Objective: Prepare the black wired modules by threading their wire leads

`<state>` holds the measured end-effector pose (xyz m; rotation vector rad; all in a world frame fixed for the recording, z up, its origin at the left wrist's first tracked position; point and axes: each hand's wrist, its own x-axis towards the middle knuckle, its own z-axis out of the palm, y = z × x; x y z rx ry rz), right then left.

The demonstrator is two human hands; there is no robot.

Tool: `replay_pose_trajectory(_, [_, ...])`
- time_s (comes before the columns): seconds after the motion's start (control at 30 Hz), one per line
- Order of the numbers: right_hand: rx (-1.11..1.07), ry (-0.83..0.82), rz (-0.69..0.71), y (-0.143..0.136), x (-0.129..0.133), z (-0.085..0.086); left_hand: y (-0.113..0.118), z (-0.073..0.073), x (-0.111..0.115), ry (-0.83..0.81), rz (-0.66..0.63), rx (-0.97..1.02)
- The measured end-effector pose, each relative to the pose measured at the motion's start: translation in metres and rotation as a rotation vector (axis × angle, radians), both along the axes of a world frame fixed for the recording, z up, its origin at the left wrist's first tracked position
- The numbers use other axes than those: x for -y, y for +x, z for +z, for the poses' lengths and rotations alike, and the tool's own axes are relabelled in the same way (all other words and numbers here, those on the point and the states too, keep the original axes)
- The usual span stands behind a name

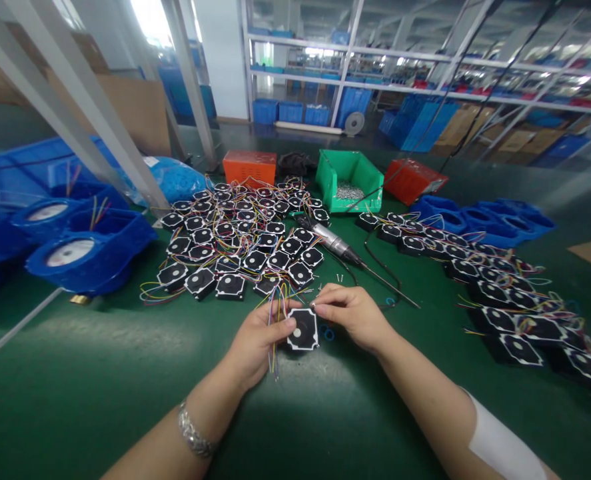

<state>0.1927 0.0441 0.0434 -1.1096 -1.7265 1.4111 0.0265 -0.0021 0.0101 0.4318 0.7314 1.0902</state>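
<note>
At the far left of the green surface (125, 373) sit blue plastic housings (120, 247), and our hands touch none of them. To their right, a crowded group of wired black units (230, 285) spreads across the far middle, their coloured leads tangled over one another. Behind it stands an orange box (249, 168).

Near the middle, our left hand (258, 340) is closed, thumb on the face of one black unit (302, 330) and its wires (274, 360) running down beside the fingers. That unit is raised in front of us, apart from the others. Our right hand (348, 310) is nearly closed, thumb and forefinger pinching what looks like a small metal piece (313, 305) at the unit's far right corner; we cannot tell whether it is seated.

Just beyond lie a few loose screws (340, 278) and a silver tool (335, 245) with a long shaft, held by neither hand. The green bin (328, 187) farther off contains small metal parts.

On the right, more units stand in long rows (521, 349). We judge the held one part-way through handling, with many others waiting in the middle; whether the rows are finished, we cannot tell.
</note>
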Motion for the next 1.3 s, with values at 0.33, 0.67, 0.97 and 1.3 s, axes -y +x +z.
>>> replay_pose_trajectory(0.33, [-0.014,-0.014,0.113,0.004,-0.005,-0.004,-0.001,0.0,0.0,-0.016,0.007,-0.002])
replay_pose_trajectory(0.67, [0.038,0.096,0.222,0.009,-0.01,-0.001,-0.003,0.0,0.0,0.017,-0.017,-0.075])
replay_pose_trajectory(0.97, [0.182,0.203,0.302,0.009,-0.008,0.011,-0.005,-0.002,0.0,0.045,-0.045,-0.143])
replay_pose_trajectory(1.3, [0.181,-0.048,0.0,0.006,-0.005,0.013,-0.005,0.003,-0.001,0.048,-0.036,-0.088])
